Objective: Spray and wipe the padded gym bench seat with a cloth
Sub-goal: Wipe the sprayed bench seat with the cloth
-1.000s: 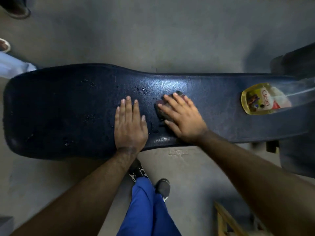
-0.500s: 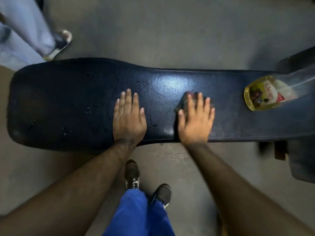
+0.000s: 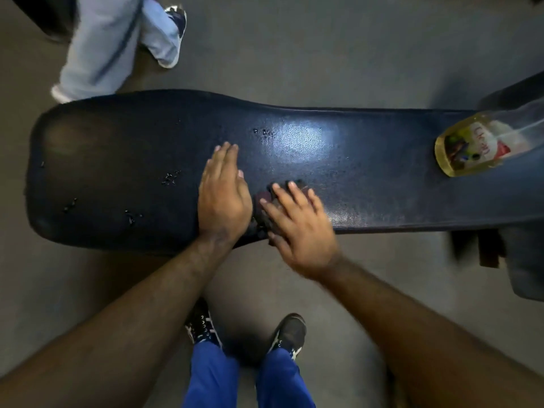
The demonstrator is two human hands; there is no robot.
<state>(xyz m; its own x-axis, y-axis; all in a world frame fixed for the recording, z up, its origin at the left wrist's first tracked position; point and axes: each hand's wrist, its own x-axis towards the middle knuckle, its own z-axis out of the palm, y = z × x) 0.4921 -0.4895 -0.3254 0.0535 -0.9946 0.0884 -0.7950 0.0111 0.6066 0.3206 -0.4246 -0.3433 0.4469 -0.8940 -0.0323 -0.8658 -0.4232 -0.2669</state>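
The padded bench seat (image 3: 382,178) runs across in front of me, its wide rounded end to my left and the narrower stretch going off to my right, where the frame cuts it. Its near edge passes under both my wrists; its far edge borders bare grey floor (image 3: 309,54). To the left of my hands the pad lies open, dotted with small dark droplets (image 3: 170,178). To the right a long bare stretch with a bright glare patch reaches as far as the spray bottle (image 3: 471,145), which lies on its side on the seat, well apart from my hands, its yellow liquid and label visible and its top cut off by the frame.

My left hand (image 3: 223,195) lies flat on the seat, fingers straight and pressed together, pointing away from me. My right hand (image 3: 300,228) sits just beside it, angled toward the left, fingers slightly spread and pressing down on the cloth (image 3: 265,198). The cloth is dark and mostly hidden beneath my palm; only a crumpled bit shows between the two hands, near the seat's near edge.

Beyond the seat's far left, another person's legs (image 3: 112,45) in light trousers are blurred. Below, my own shoes (image 3: 290,331) stand on the floor.
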